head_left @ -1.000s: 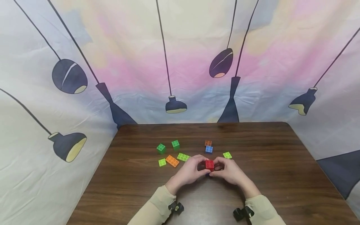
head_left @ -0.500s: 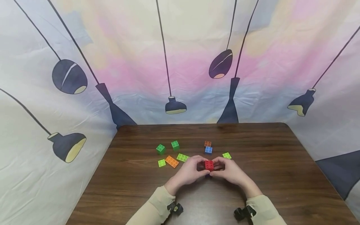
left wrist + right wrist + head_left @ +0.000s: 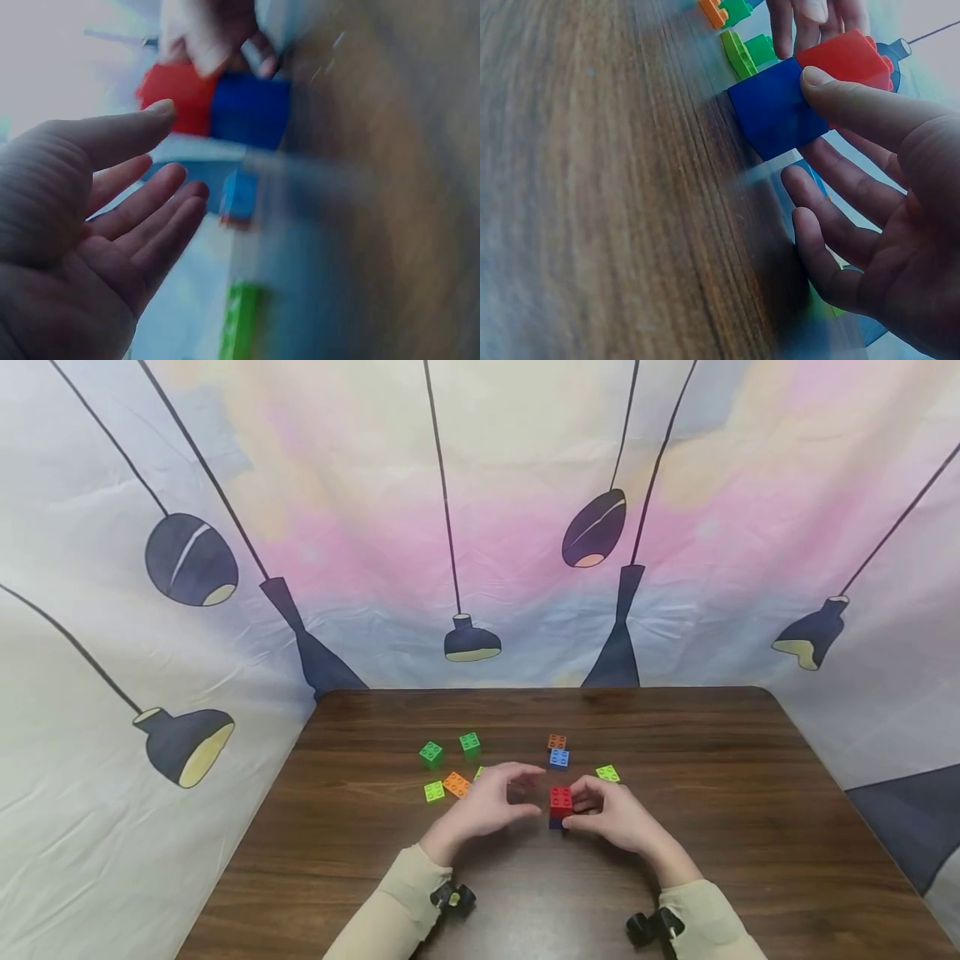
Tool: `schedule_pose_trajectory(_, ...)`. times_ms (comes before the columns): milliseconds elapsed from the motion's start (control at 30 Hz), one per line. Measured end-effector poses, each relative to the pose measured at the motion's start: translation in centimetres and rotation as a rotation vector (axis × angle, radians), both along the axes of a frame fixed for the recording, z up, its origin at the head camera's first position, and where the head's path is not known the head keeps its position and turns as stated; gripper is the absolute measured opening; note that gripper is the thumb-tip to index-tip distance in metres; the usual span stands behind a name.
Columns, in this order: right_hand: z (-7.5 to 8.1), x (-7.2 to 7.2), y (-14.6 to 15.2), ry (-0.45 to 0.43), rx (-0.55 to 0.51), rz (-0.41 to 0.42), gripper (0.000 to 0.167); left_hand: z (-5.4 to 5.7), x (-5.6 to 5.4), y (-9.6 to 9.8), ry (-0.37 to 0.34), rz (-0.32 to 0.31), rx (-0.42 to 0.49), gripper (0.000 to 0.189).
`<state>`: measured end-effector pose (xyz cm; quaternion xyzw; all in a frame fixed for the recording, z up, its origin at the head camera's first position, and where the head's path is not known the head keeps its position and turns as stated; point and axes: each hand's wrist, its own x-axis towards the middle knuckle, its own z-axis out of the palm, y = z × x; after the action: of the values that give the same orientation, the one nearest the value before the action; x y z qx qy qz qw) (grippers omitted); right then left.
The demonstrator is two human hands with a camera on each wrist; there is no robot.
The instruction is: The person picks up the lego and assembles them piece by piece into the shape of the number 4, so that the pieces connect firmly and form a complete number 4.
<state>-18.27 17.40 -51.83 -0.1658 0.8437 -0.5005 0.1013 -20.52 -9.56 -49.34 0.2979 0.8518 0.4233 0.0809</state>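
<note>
A red toy brick sits stacked on a dark blue brick, upright on the brown table. My right hand pinches this stack from the right. In the right wrist view its thumb lies across the seam where red meets the blue brick, and the index finger is largely hidden behind. Left of the stack, my left hand is held apart from it with thumb and fingers spread, holding nothing. The left wrist view shows the palm empty and the red brick beyond the thumb tip.
Farther back lie a brown-orange brick and a light blue brick. Two green bricks, a small lime brick and an orange brick lie to the left. Another lime brick is behind my right hand.
My left hand has let go of the brick stack and moved left, its fingers spreading. The dark blue brick under the red one shows more now. My right hand keeps its hold.
</note>
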Motion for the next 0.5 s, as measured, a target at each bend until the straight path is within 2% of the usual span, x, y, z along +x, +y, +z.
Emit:
schedule_pose_trajectory(233,-0.1,-0.1,0.1,-0.005,-0.007,0.001,0.035,0.5,-2.8,-4.9,0.091,0.051,-0.115,0.042)
schedule_pose_trajectory(367,-0.3,-0.1,0.3,-0.011,-0.002,-0.003,0.034,0.3,-4.0,-5.5,0.135,0.049,-0.203,0.040)
schedule_pose_trajectory(500,-0.3,-0.1,0.2,-0.008,-0.001,0.002,0.033,0.0,-4.4,-5.4,0.137,0.039,-0.281,0.037)
